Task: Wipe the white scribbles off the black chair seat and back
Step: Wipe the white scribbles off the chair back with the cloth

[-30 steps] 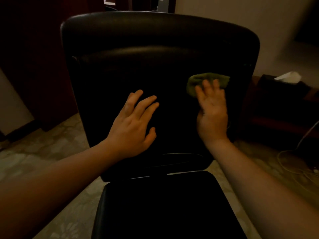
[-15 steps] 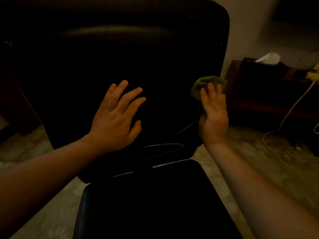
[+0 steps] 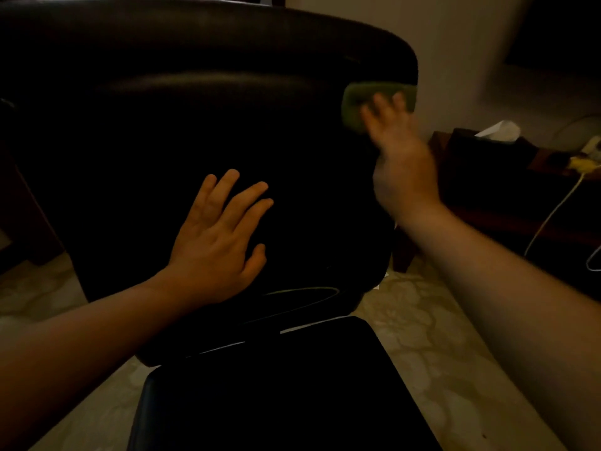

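**Green cloth pressed to the chair back's right edge**

The left hand lies flat on the black chair back, fingers spread, holding nothing. Up and to its right, the blurred right hand presses a green cloth against the back's right edge, fingers extended over it. White scribble lines show just below the left hand; the chair seat sits lower. Right of the right hand, a tissue box holds a white tissue. No writing is readable.

Left hand and right hand both bare — no gloves, rings, watch or wristband visible. Forearms uncovered to the frame edge — no sleeves seen.
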### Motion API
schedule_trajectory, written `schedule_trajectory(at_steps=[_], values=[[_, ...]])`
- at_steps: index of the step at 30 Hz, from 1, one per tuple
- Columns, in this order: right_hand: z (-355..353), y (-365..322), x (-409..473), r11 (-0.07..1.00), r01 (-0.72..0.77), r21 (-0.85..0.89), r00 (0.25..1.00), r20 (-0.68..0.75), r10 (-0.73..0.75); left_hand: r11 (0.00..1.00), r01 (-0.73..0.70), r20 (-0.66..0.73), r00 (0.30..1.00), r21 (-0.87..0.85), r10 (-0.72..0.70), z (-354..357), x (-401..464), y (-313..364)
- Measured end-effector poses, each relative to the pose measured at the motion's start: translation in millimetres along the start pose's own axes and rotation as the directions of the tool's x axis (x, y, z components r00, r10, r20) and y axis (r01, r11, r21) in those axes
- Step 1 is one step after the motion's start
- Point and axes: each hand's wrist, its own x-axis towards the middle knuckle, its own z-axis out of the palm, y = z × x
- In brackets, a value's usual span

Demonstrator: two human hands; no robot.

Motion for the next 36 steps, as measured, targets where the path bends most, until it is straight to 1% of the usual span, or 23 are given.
schedule_trajectory(at_steps=[2, 4, 6, 9, 10, 12, 14, 16, 17, 18, 19, 20, 21, 22, 23, 24, 26, 27, 30, 31, 32, 34, 36], values=[[-9.9, -0.4, 35.9, 0.989, -0.138, 0.06, 0.99, -0.027, 0.14, 1.0, -0.013, -0.01, 1.0, 0.002, 0.013, 0.1, 0.1, -0.6], [-4.5, -7.1, 43.3, 0.984, -0.161, 0.075, 0.984, -0.064, 0.166, 1.0, -0.018, 0.0, 1.0, 0.008, 0.018, 1.1, -0.1, -2.7], [12.0, -15.2, 23.6, 0.992, -0.095, 0.077, 0.99, -0.096, 0.102, 0.999, -0.014, 0.013, 1.0, 0.029, 0.013, 2.3, -1.7, -4.6], [44.6, -24.5, -39.4, 0.997, 0.06, 0.054, 0.992, -0.115, -0.054, 0.999, -0.003, 0.003, 1.0, 0.038, 0.003, 2.5, -3.8, -3.7], [54.9, -27.7, -62.6, 0.992, 0.112, 0.054, 0.99, -0.092, -0.106, 0.999, -0.004, -0.003, 1.0, 0.038, 0.004, 2.4, -2.8, -2.6], [75.2, -35.5, -109.5, 0.975, 0.214, 0.055, 0.976, 0.021, -0.216, 0.999, -0.007, -0.007, 1.0, 0.04, 0.008, 3.0, -2.7, -2.1], [83.8, -39.0, -142.6, 0.949, 0.307, 0.069, 0.94, 0.135, -0.314, 0.999, -0.015, -0.019, 1.0, 0.043, 0.016, 3.6, -5.2, -3.8], [82.9, -33.8, -154.1, 0.937, 0.341, 0.068, 0.922, 0.167, -0.348, 0.998, -0.042, -0.021, 0.999, 0.043, 0.043, 2.7, -9.2, -5.8], [82.1, -32.3, -155.9, 0.951, 0.304, 0.06, 0.94, 0.143, -0.31, 0.997, -0.06, -0.018, 0.998, 0.039, 0.061, 2.4, -10.8, -6.5], [83.4, -33.8, -157.5, 0.973, 0.224, 0.059, 0.968, 0.101, -0.229, 0.996, -0.076, -0.016, 0.997, 0.034, 0.077, 2.3, -11.3, -6.8], [87.6, -39.7, -161.0, 0.991, 0.113, 0.075, 0.992, 0.056, -0.117, 0.996, -0.088, -0.012, 0.996, 0.03, 0.089, 2.6, -11.5, -6.6], [94.4, -50.0, -166.8, 0.994, 0.006, 0.105, 1.0, 0.015, -0.008, 0.995, -0.094, -0.01, 0.996, 0.028, 0.094, 3.6, -11.7, -6.0], [105.4, -63.9, -175.4, 0.989, -0.062, 0.136, 0.998, -0.008, 0.064, 0.995, -0.092, -0.012, 0.996, 0.028, 0.092, 4.7, -11.8, -5.7], [118.2, -79.4, -186.3, 0.983, -0.086, 0.163, 0.996, 0.0, 0.087, 0.996, -0.087, -0.016, 0.996, 0.03, 0.087, 6.2, -12.5, -5.8], [131.4, -94.0, -198.2, 0.98, -0.063, 0.189, 0.998, 0.037, 0.057, 0.996, -0.084, -0.019, 0.996, 0.032, 0.085, 7.5, -13.8, -6.2], [144.4, -106.6, -210.0, 0.976, 0.002, 0.216, 0.996, 0.088, -0.021, 0.995, -0.088, -0.017, 0.996, 0.038, 0.089, 9.5, -15.5, -6.2], [160.5, -121.0, -227.6, 0.955, 0.164, 0.249, 0.965, 0.159, -0.207, 0.992, -0.115, -0.007, 0.993, 0.054, 0.116, 12.8, -19.9, -6.8], [162.2, -122.2, -230.9, 0.944, 0.216, 0.248, 0.948, 0.178, -0.263, 0.989, -0.132, -0.002, 0.991, 0.062, 0.132, 13.6, -21.8, -7.5], [150.1, -105.3, -223.8, 0.937, 0.294, 0.188, 0.927, 0.185, -0.328, 0.982, -0.17, 0.0, 0.985, 0.079, 0.171, 14.5, -24.2, -10.1], [143.9, -94.7, -221.9, 0.946, 0.285, 0.155, 0.933, 0.179, -0.311, 0.98, -0.181, -0.002, 0.983, 0.078, 0.181, 14.5, -24.1, -10.1], [137.5, -81.6, -221.4, 0.962, 0.244, 0.124, 0.949, 0.175, -0.264, 0.979, -0.187, -0.005, 0.982, 0.078, 0.188, 15.0, -24.0, -9.8], [127.6, -57.1, -224.1, 0.992, 0.084, 0.092, 0.983, 0.153, -0.097, 0.98, -0.188, -0.01, 0.982, 0.071, 0.189, 16.5, -23.7, -8.7], [129.2, -45.5, -232.4, 0.991, -0.085, 0.103, 0.991, 0.112, 0.073, 0.981, -0.183, -0.006, 0.983, 0.067, 0.184, 17.9, -23.4, -7.7]])
